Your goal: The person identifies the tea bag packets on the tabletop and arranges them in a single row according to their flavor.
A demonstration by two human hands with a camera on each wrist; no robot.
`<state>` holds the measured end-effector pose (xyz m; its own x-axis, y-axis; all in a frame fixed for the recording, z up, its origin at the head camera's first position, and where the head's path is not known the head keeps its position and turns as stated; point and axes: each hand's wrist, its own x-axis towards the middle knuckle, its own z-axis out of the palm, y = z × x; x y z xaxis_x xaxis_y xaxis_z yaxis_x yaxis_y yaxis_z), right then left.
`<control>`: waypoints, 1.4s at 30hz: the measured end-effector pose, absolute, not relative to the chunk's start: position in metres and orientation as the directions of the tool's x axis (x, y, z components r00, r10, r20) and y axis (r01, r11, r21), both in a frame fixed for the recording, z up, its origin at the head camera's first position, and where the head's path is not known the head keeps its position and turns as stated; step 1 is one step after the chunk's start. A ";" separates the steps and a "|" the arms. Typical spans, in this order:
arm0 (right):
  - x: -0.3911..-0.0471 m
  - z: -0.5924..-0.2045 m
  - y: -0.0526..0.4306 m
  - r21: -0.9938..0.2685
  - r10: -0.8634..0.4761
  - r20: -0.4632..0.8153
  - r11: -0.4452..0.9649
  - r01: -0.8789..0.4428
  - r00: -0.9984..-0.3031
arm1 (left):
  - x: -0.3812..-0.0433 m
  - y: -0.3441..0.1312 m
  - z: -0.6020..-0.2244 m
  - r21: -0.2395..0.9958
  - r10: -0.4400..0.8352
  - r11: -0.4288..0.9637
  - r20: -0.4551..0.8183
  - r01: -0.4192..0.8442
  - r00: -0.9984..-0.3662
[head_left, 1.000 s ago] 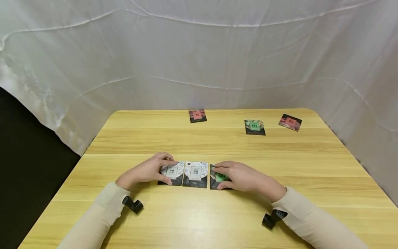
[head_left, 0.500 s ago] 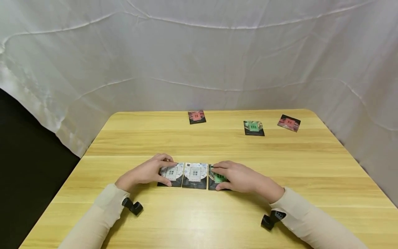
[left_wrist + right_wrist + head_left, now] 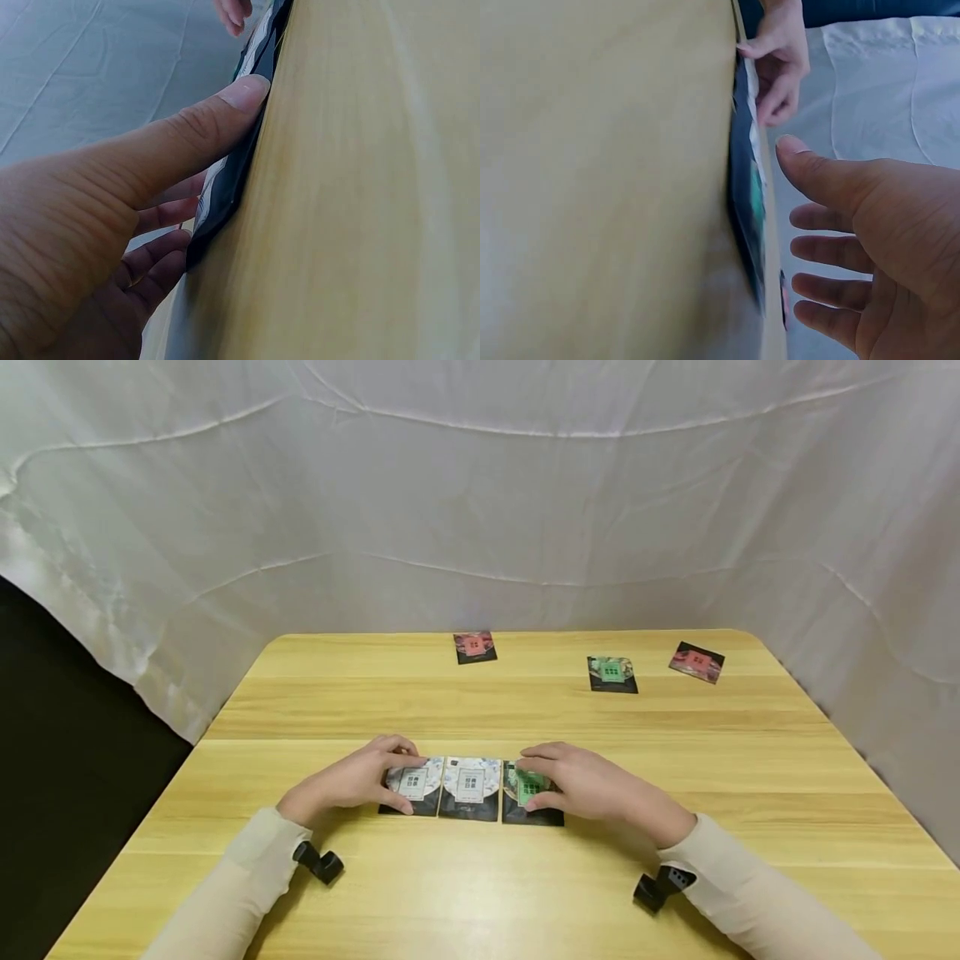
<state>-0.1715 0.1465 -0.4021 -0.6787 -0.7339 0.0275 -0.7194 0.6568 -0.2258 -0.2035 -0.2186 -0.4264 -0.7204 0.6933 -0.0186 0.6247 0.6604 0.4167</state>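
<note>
Three square sachets lie side by side in a row on the wooden table [image 3: 450, 885]. My left hand [image 3: 354, 777] rests on the left white-and-black sachet [image 3: 415, 785], its thumb [image 3: 244, 96] on the near edge and its other fingers by the far and left edges. In the middle sits a matching white-and-black sachet [image 3: 470, 789]. At the right end is a green-and-black sachet [image 3: 528, 816], partly covered in the head view by my right hand [image 3: 588, 783]. The right wrist view shows that hand just above it, fingers spread and apart from it.
Farther back lie a red-and-black sachet [image 3: 475, 647], another green-and-black sachet [image 3: 612, 674] and a second red-and-black sachet [image 3: 697, 662], each turned differently. A pale cloth [image 3: 480, 510] hangs behind the table. Black cameras sit on both wrists.
My right hand has risen off the green-and-black sachet, uncovering more of it. Just before, that sachet slid slightly left towards the middle one. My left hand has stayed in place.
</note>
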 end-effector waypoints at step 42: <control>-0.264 -0.402 0.224 -0.260 -0.541 0.066 0.802 -0.538 -0.839 | -0.205 -0.220 -0.430 0.436 0.695 0.647 0.003 0.626 -0.719</control>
